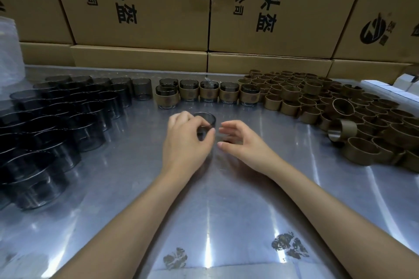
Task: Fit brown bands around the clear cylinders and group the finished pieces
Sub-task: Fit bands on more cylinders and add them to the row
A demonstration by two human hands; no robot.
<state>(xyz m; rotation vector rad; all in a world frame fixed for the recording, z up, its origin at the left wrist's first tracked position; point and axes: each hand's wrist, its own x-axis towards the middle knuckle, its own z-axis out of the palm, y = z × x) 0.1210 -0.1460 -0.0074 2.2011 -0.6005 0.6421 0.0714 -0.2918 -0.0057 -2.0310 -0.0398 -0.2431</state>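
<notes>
Fingertips of the left hand (pixel 188 136) curl round a bare clear cylinder (pixel 205 121) standing on the metal table (pixel 226 199), steadying it (likely for a band). Right hand (pixel 240 140) hovers beside, fingers loosely spread, holding nothing. Finished pieces (pixel 208 94) line up behind; brown bands (pixel 328 106) crowd the right, unbanded cylinders (pixel 56 124) the left.

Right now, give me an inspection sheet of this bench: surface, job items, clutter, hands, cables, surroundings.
Surface: shiny metal table, two worn dark patches near the front edge.
Job's things: bare clear cylinders massed at left; brown bands heaped at right; finished banded pieces in a row at the back.
Clutter: white boxes at far right.
Hands: left hand grips an unbanded cylinder; right hand open beside it, holding nothing.
Cables: nothing seen.
Surroundings: stacked cardboard cartons behind the table.
</notes>
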